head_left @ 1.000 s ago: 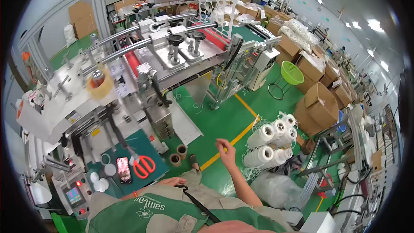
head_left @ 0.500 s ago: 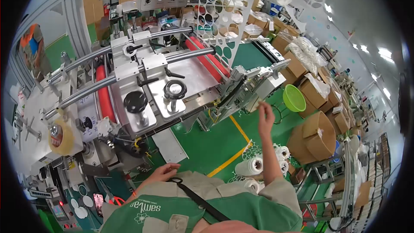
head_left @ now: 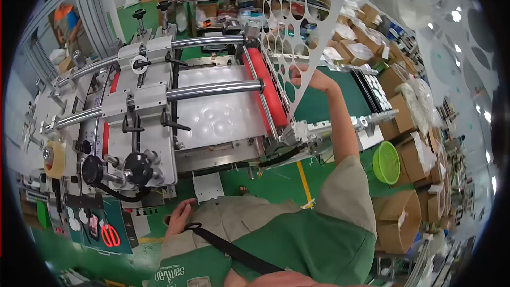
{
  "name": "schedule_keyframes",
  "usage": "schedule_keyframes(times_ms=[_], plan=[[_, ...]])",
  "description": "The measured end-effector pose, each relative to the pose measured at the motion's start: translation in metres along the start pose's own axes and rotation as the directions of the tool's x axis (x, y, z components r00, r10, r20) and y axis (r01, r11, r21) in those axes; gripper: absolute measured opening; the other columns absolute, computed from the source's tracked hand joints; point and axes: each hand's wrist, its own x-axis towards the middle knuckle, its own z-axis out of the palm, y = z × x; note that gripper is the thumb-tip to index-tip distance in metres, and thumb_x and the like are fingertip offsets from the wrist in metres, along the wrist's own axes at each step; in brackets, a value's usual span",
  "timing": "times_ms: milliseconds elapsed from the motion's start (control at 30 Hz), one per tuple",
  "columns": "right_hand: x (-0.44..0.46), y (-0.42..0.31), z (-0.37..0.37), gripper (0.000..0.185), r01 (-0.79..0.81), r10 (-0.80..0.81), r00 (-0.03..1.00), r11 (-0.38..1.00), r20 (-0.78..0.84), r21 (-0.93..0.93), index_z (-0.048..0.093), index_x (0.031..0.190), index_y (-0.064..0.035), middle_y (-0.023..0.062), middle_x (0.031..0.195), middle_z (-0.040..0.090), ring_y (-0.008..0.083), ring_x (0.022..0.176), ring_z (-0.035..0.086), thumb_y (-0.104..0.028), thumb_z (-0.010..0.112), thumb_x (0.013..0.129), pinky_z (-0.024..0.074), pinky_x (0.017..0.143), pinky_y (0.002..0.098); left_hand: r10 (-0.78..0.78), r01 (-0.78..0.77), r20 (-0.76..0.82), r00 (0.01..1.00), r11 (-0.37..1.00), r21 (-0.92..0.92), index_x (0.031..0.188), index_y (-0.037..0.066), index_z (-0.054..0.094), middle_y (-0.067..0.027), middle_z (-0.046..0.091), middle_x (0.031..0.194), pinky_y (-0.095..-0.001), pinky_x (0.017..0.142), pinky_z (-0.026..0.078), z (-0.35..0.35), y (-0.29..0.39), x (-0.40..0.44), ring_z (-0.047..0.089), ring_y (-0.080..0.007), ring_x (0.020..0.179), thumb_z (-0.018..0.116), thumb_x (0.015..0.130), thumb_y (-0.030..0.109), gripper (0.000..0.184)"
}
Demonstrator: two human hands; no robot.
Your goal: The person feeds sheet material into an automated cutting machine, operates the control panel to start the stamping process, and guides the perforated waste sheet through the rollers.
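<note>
My right hand (head_left: 313, 78) is raised at the far side of the hanging perforated white sheet (head_left: 325, 37), close to its lower edge. Its fingers are bent and partly covered by the sheet, so whether they grip it does not show. Beneath this hand runs a green conveyor belt (head_left: 324, 101), and a red roller (head_left: 268, 93) lies just to its left. Near my waist, my left hand (head_left: 180, 215) is empty, with loosely bent fingers apart from the machine. A metal plate with round marks (head_left: 218, 114) lies under the machine's steel bars (head_left: 212, 91).
Black knobs (head_left: 138, 168) stick out at the machine's near side. Red-handled scissors (head_left: 110, 234) lie on a side surface at lower left. To the right stand a green basket (head_left: 386, 163) and cardboard boxes (head_left: 396, 220). Another person (head_left: 69, 24) stands at far left.
My right hand has moved up and forward from open air beside the machine to the perforated sheet. The view has turned, and my left hand stays low near my waist.
</note>
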Motion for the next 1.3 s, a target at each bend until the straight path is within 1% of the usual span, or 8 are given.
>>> schedule_keyframes(times_ms=[100,200,367,433,600,1000,1200,1300], plan=[[0.011,-0.007,-0.013,0.04,0.016,0.019,0.956,0.993,0.293,-0.117,0.059,0.12,-0.007,-0.0033,0.087,0.057,0.0078,0.081,0.051,-0.016,0.072,0.084,0.0446,0.075,0.0264,0.034,-0.035,-0.022,0.999,0.997,-0.065,0.126,0.002,0.055,-0.0054,0.057,0.122,-0.0288,0.097,0.041,0.024,-0.028,0.009,0.054,-0.0139,0.109,0.046,0.102,0.024,0.034],[0.014,0.01,-0.022,0.019,0.13,-0.11,0.979,0.985,0.169,-0.112,0.063,0.088,-0.0034,-0.0024,0.081,0.06,0.0097,0.077,0.056,-0.013,0.077,0.078,0.0466,0.069,0.027,0.024,-0.024,-0.047,0.999,1.0,0.003,0.128,0.001,0.052,-0.0074,0.057,0.123,-0.03,0.097,0.042,0.042,-0.028,0.004,0.054,-0.0148,0.11,0.045,0.102,0.024,0.036],[-0.018,0.02,-0.032,0.021,0.061,-0.245,0.913,0.873,-0.326,-0.484,0.058,0.071,-0.0043,-0.0019,0.061,0.055,0.0054,0.053,0.046,-0.013,0.077,0.076,0.0365,0.048,0.0235,0.07,-0.072,-0.163,0.984,0.997,-0.007,0.126,0.001,0.055,-0.0062,0.059,0.12,-0.0291,0.096,0.042,0.049,-0.029,-0.009,0.053,-0.0145,0.109,0.047,0.101,0.023,0.034],[-0.039,-0.008,-0.029,0.021,0.028,-0.146,0.892,0.962,-0.427,-0.271,0.059,0.074,-0.0053,-0.0001,0.062,0.057,0.0059,0.051,0.048,-0.018,0.074,0.083,0.0357,0.047,0.0215,0.087,-0.09,-0.217,0.972,0.996,-0.003,0.125,0.002,0.056,-0.0052,0.059,0.119,-0.0281,0.095,0.041,0.049,-0.032,-0.013,0.053,-0.0135,0.107,0.048,0.101,0.023,0.033],[-0.019,-0.053,-0.004,0.024,0.513,-0.478,0.702,0.854,-0.528,-0.092,0.062,0.113,-0.0041,0.0023,0.081,0.062,0.0079,0.064,0.055,-0.02,0.055,0.097,0.0433,0.058,0.0215,0.106,-0.094,-0.25,0.962,0.994,0.059,0.124,0.003,0.056,-0.0048,0.06,0.117,-0.0274,0.095,0.04,0.04,-0.041,-0.018,0.052,-0.0126,0.108,0.048,0.101,0.024,0.033],[0.013,-0.075,0.006,0.054,0.393,-0.393,0.9,0.919,-0.187,-0.038,0.044,0.14,-0.0095,-0.0048,0.103,0.054,0.0026,0.079,0.044,-0.012,0.063,0.09,0.0376,0.066,0.0197,0.122,-0.084,-0.282,0.952,0.986,0.144,0.127,0.004,0.054,-0.0034,0.061,0.116,-0.0261,0.089,0.044,0.032,-0.019,-0.032,0.056,-0.0109,0.101,0.051,0.098,0.017,0.032],[0.024,-0.051,-0.019,0.018,0.392,-0.533,0.715,0.842,-0.453,-0.371,0.058,0.085,-0.008,-0.0048,0.074,0.055,0.0038,0.068,0.049,-0.011,0.076,0.08,0.0381,0.06,0.022,0.081,-0.041,-0.289,0.954,0.989,0.142,0.128,0.005,0.054,-0.0029,0.061,0.117,-0.0265,0.089,0.044,0.033,-0.018,-0.033,0.056,-0.0104,0.1,0.052,0.097,0.016,0.033],[0.012,-0.032,-0.022,0.015,0.438,-0.471,0.561,0.867,-0.68,-0.239,0.061,0.081,-0.0067,-0.0021,0.069,0.059,0.0043,0.06,0.052,-0.01,0.076,0.079,0.0388,0.052,0.0217,0.079,-0.048,-0.317,0.945,0.993,0.104,0.126,0.003,0.055,-0.0019,0.06,0.117,-0.0245,0.089,0.043,0.034,-0.018,-0.036,0.055,-0.0091,0.101,0.054,0.097,0.019,0.033]])
